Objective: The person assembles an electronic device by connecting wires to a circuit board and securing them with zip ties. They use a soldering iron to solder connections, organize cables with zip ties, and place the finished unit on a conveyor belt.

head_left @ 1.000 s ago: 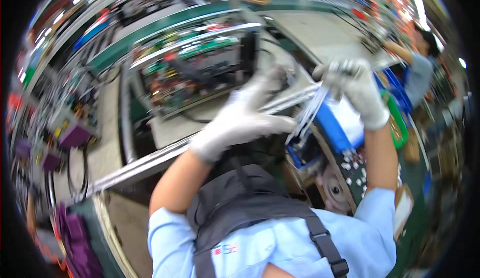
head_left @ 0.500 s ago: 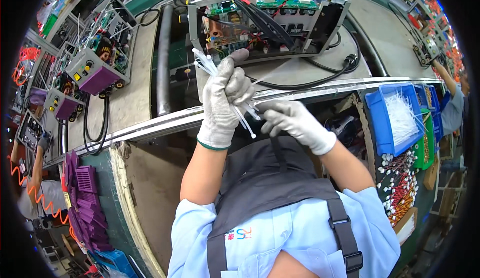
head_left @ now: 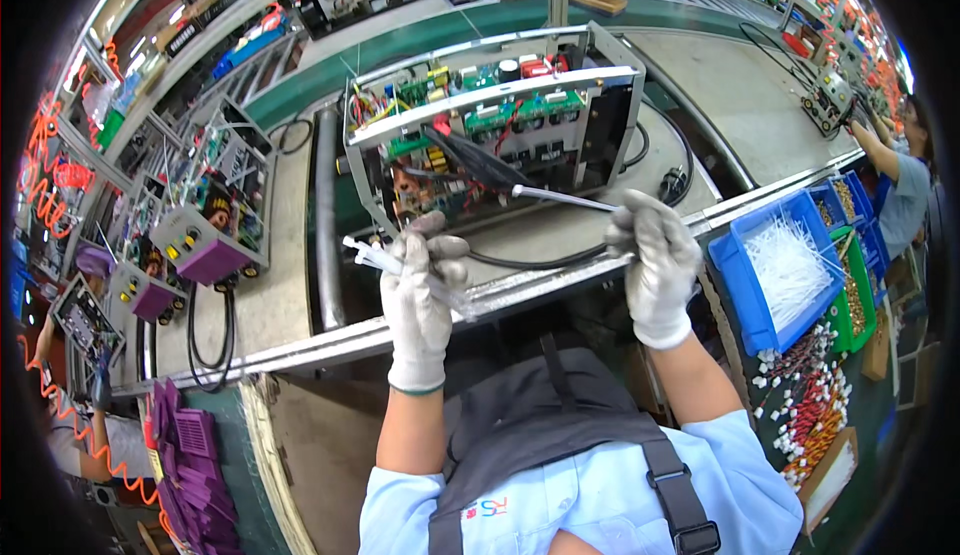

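My left hand (head_left: 420, 305), in a white glove with grey fingertips, is closed round a small bundle of white cable ties (head_left: 372, 257) whose heads stick out to the left. My gloved right hand (head_left: 660, 265) pinches a single cable tie (head_left: 565, 198), which points left toward a bundle of black cables (head_left: 480, 160). Those cables run across the front of an open metal chassis (head_left: 612, 135) with green circuit boards. Both hands are in front of the chassis, over the near rail of the bench. A gap separates the single tie's free end from the left hand.
At right stands a blue bin (head_left: 738, 280) of white cable ties, beside a green bin (head_left: 858, 330) of small brass-coloured parts. Connector wires (head_left: 805, 405) lie below it. More units with purple panels (head_left: 212, 250) stand at left. Co-workers are at both sides.
The hands have moved apart, the right going right and up with one cable tie, the left slightly left and down with the bundle. The whole view has shifted, showing more beyond the chassis.
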